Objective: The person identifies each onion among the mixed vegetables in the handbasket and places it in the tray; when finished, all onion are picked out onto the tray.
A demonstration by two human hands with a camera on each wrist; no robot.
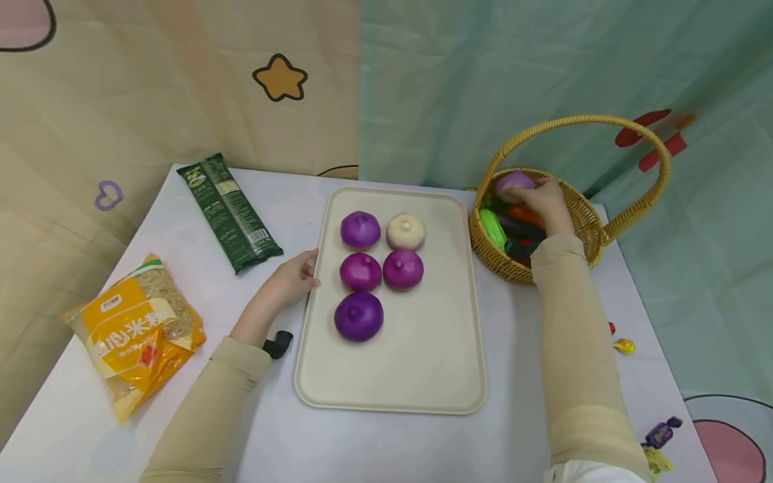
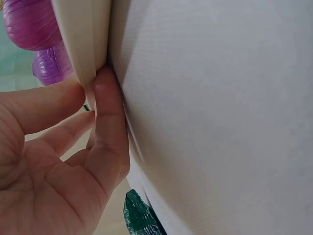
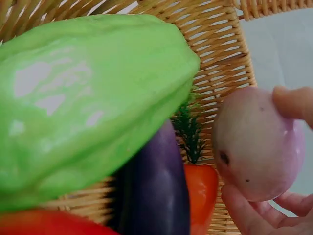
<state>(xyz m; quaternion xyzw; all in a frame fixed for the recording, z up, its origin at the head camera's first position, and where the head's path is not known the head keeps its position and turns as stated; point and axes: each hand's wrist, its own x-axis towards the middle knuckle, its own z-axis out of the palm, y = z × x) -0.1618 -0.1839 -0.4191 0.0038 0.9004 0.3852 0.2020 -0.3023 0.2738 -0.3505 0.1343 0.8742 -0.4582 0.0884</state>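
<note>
In the head view my right hand is at the top of a wicker basket. Its thumb and fingers grip a pale purple onion, whitish on one side with a dark spot. Beneath it the basket holds a green ridged vegetable, an eggplant and an orange carrot with a leafy green top. My left hand pinches the left rim of a cream tray, thumb above and fingers under the edge. Several purple onions and one white onion sit on the tray's left and upper part.
Left of the tray lie a dark green packet and a yellow-orange bag of dry food. A tall hooped handle arches over the basket. Wrapped candies lie at the table's right edge. Curtains hang behind.
</note>
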